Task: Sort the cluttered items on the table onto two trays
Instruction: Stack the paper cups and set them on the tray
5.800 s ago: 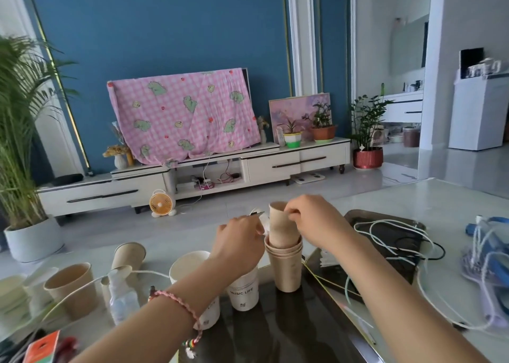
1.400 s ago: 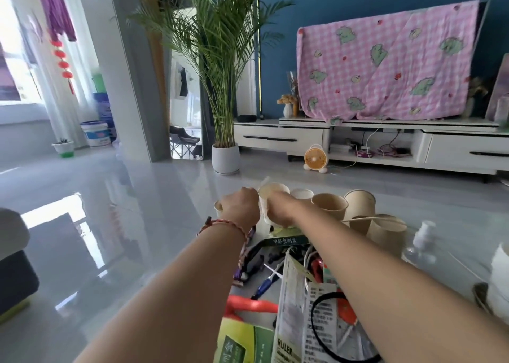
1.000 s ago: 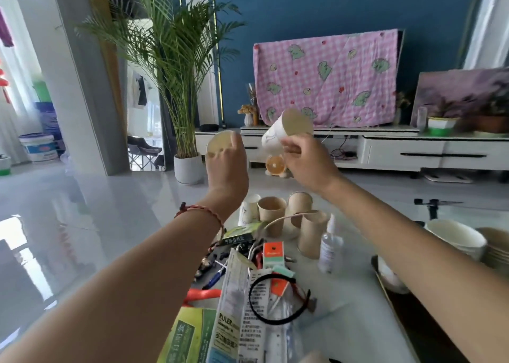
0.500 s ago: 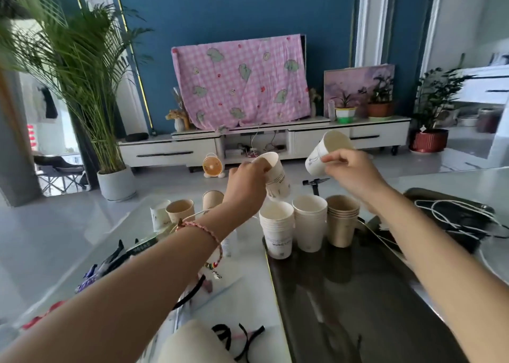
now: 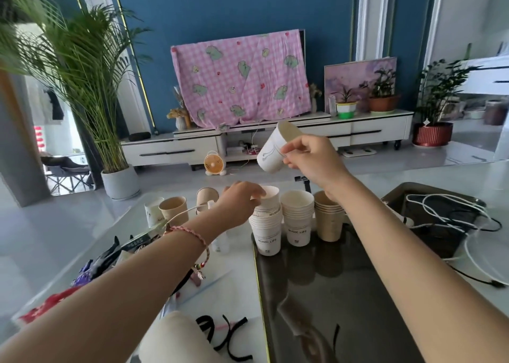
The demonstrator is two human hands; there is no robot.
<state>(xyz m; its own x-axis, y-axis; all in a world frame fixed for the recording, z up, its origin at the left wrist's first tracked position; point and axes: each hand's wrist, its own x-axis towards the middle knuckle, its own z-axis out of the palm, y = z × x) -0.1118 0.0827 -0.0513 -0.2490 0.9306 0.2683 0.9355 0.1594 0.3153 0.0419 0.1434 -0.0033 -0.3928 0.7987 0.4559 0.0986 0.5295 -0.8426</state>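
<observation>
Head: tilted white cup (image 5: 271, 153), thin black print.

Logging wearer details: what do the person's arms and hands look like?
No sleeves or gloves in view. The left hand has a braided pink-and-red cord bracelet at its wrist, with small charms hanging from it. The right hand and its wrist show nothing worn.

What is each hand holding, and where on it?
Right hand: tilted white cup, by its side wall. Left hand: topmost stacked cup, at its rim.
</observation>
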